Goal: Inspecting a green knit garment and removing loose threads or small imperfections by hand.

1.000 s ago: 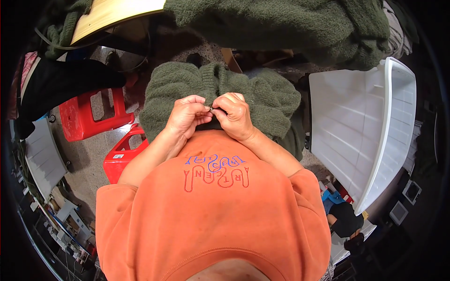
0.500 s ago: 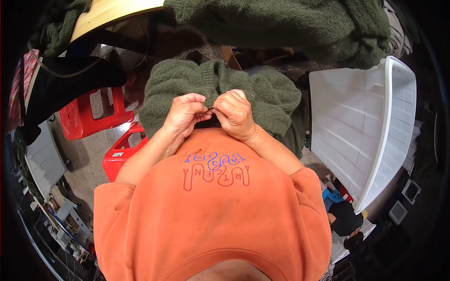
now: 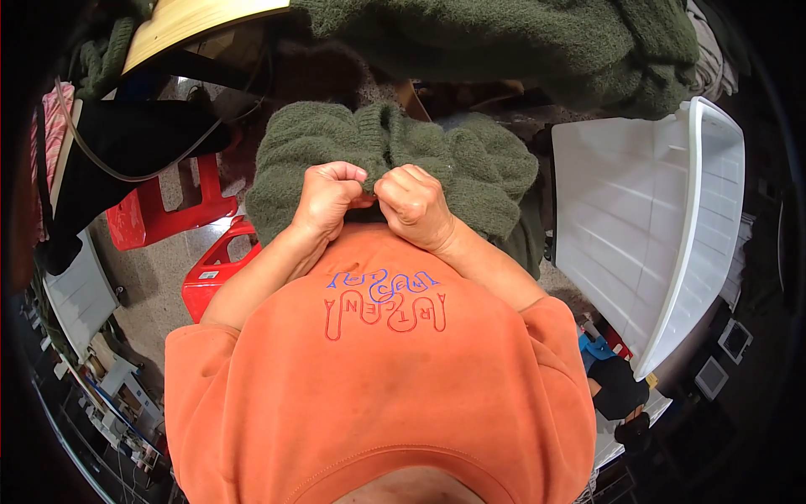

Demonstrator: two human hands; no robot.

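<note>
A bulky dark green knitted garment point(image 3: 311, 139) lies bunched on my lap, with a ribbed edge and an opening running down its middle. My left hand point(image 3: 329, 197) pinches the knit at the near end of that opening, thumb and forefinger together. Close by on the right, my right hand point(image 3: 413, 207) is closed in a pinch on the same garment, knuckles up. A small gap separates the two hands. Whatever small part of the knit sits between the fingertips is hidden by the fingers.
More green knitwear point(image 3: 504, 42) is heaped ahead, beside a pale wooden tabletop point(image 3: 193, 25). Red plastic stools point(image 3: 168, 210) stand on the left. A large white plastic bin point(image 3: 625, 227) is close on the right. Another person point(image 3: 620, 391) is behind it, at lower right.
The fingers of both hands have closed in tighter on the knit. A small dark thing seen between the fingertips before is now hidden. The garment has hardly moved.
</note>
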